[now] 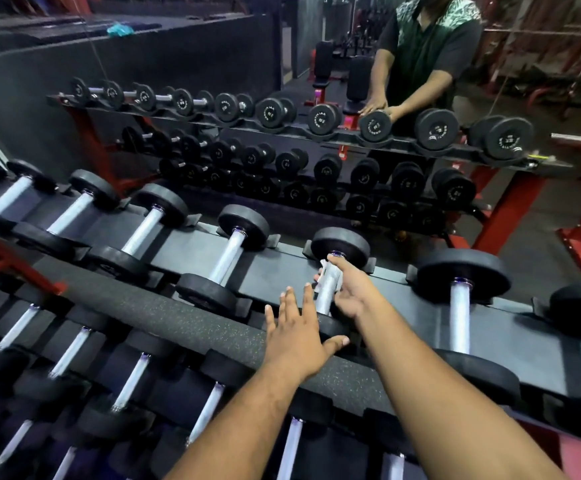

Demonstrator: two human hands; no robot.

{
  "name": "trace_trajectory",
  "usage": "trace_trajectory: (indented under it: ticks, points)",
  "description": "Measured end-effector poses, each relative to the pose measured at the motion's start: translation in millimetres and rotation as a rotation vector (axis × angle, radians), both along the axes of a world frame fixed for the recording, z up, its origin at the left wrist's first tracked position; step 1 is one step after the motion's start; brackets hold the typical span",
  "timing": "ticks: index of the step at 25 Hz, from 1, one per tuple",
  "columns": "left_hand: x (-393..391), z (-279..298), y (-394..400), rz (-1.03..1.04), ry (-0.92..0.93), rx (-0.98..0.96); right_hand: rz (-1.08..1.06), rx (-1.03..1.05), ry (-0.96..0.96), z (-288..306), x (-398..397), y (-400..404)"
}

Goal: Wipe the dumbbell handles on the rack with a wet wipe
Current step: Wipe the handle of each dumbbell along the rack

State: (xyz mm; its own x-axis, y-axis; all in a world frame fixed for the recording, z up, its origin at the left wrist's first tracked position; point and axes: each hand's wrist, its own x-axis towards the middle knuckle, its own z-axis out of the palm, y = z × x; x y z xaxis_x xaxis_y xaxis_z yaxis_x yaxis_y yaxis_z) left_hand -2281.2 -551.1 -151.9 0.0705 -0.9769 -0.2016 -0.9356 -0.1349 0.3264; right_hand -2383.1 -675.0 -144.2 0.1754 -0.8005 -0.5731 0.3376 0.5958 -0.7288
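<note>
At frame centre, the right hand (pixel 346 292) grips a white wipe (pixel 327 277) round a pale knurled handle (pixel 325 299), mostly hiding it; the left hand (pixel 299 336) rests spread, fingers straight, on the near weight (pixel 334 329).

Dumbbell handle being wiped on the rack

A white wet wipe (pixel 323 271) is being pressed around the silver handle (pixel 327 292) of a black-ended dumbbell (pixel 340 245), which is lying across the top tier of the dark rack (pixel 282 268) among similar dumbbells.

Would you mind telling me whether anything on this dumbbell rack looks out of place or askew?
Nothing stands out. The dumbbells sit evenly in the rack, and the right hand wraps the wet wipe around one handle.
</note>
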Motion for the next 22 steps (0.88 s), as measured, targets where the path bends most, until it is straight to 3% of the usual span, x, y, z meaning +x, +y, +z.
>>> trace_trajectory:
  ticks: [2, 5, 9, 11, 15, 18, 19, 21, 22]
  points:
    - [0.9, -0.4, 0.5, -0.008, 0.005, -0.006, -0.029, 0.023, 0.034, -13.0, 7.2, -4.5]
    - [1.1, -4.3, 1.5, -0.015, 0.028, -0.032, 0.235, -0.043, 0.173, -11.0, -7.1, 22.9]
    - [2.5, -6.5, 2.2, -0.029, 0.051, -0.068, 0.0, -0.08, 0.155, 6.3, 2.1, 4.9]
    - [2.8, -6.5, 3.3, -0.027, 0.074, -0.082, 0.077, -0.167, 0.387, 3.8, 3.6, 15.4]
    - [4.1, -14.4, -0.1, -0.035, 0.125, -0.119, 0.471, -0.399, 0.894, 0.6, -23.3, 49.3]
    - [2.1, -18.6, 1.5, -0.031, 0.142, -0.171, 0.324, -0.736, 1.201, 10.5, -27.4, 27.2]
    - [1.4, -19.4, 2.0, -0.033, 0.151, -0.18, 0.369, -0.847, 1.373, 11.1, -25.0, 19.1]
    - [1.0, -20.3, 2.5, -0.027, 0.169, -0.197, 0.7, -0.968, 1.702, -0.9, -21.9, 11.8]
    - [1.6, -19.9, 3.0, -0.024, 0.178, -0.199, 0.829, -1.012, 1.751, -6.6, -22.7, 13.1]
